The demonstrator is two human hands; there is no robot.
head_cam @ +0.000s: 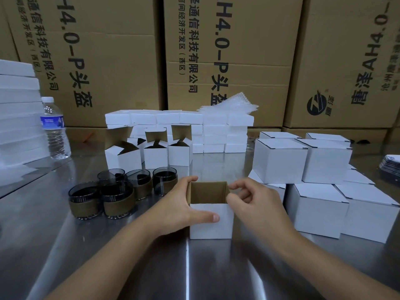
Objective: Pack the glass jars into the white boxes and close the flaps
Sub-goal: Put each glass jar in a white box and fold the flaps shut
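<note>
Packing bench [129,267] | left hand [181,204] is gripping side of open white box [216,230], right hand [257,206] is pinching its rim | likely steadying it for glass jars [112,198].

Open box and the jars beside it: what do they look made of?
The open box: cardboard, matte white outside, raw brown inside. The jars: dark tinted glass, see-through rims; a dull brown band wraps each, perhaps leather or cork.
</note>
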